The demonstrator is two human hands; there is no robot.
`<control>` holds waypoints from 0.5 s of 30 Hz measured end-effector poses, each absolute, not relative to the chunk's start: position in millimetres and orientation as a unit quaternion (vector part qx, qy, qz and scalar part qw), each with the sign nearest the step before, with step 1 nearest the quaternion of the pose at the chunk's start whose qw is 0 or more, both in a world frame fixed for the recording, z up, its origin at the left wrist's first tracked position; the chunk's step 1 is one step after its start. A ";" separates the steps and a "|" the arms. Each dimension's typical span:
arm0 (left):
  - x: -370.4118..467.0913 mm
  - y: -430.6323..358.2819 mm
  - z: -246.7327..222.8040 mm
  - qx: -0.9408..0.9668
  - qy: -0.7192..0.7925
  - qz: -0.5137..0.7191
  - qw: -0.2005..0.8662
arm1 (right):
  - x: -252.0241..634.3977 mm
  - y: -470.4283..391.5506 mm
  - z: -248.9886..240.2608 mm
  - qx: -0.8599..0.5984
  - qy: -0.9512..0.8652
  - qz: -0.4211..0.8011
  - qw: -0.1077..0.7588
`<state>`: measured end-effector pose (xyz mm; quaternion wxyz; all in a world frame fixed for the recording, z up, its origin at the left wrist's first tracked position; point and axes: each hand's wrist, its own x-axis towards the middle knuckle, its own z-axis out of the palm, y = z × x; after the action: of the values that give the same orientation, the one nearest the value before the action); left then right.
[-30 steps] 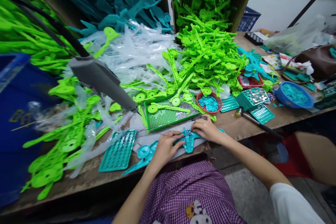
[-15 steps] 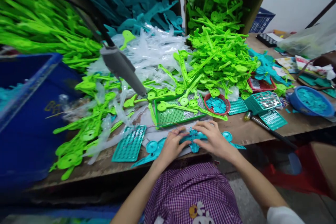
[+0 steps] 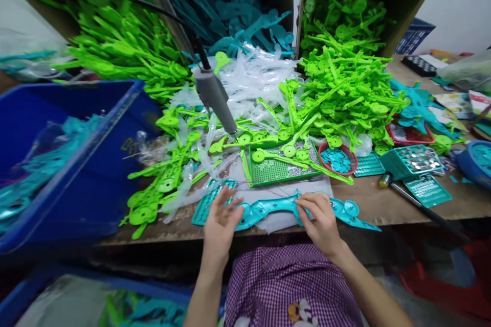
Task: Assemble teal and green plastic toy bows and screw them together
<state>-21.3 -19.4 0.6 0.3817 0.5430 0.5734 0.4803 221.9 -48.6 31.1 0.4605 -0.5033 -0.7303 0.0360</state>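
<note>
A long teal plastic part (image 3: 270,207), curved like a toy bow, lies across the front of the table. My left hand (image 3: 221,219) is over its left end, with fingers apart and nothing visible in them. At the part's middle, my right hand (image 3: 317,217) pinches it by the grip section, thumb and fingers together. Beneath the part is a pale sheet (image 3: 282,224). A teal ridged tray (image 3: 201,209) sits partly behind my left hand. Just beyond my hands stands a green perforated tray (image 3: 268,173) with small metal pieces and lime-green parts in it.
A grey electric screwdriver (image 3: 215,99) hangs above the table. Lime-green parts (image 3: 345,82) are heaped at the back. A red basket (image 3: 337,159) of teal pieces and a hammer-like tool (image 3: 406,195) are to the right. A blue bin (image 3: 126,127) stands left.
My left hand has left the part's middle and moved to its left end, fingers opening. My right hand stays near the middle. The view has swung left.
</note>
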 end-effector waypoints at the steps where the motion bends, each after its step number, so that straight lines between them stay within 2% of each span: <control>1: -26.3 -9.6 1.7 0.539 0.633 0.472 0.295 | 219.0 -47.0 30.4 -0.499 -0.733 0.032 0.461; 3: -34.9 11.7 4.4 0.530 0.730 0.398 0.166 | 213.7 -41.9 28.2 -0.474 -0.755 0.027 0.453; 4: -38.3 21.6 5.9 0.517 0.767 0.351 0.147 | 211.6 -39.4 26.6 -0.460 -0.767 0.023 0.447; 8: -45.7 43.1 9.7 0.492 0.812 0.233 0.209 | 208.3 -40.6 18.2 -0.451 -0.775 0.025 0.441; 11: -46.5 43.0 6.8 0.529 0.788 0.228 0.220 | 208.2 -52.1 15.0 -0.454 -0.777 0.044 0.434; 15: -46.5 44.4 -0.9 0.604 0.737 0.257 0.163 | 195.3 -56.2 17.7 -0.434 -0.798 0.079 0.411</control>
<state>-46.5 44.4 -0.9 0.1625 0.6037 0.7369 0.2573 195.3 -56.2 17.7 0.4112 -0.4338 -0.7978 0.0792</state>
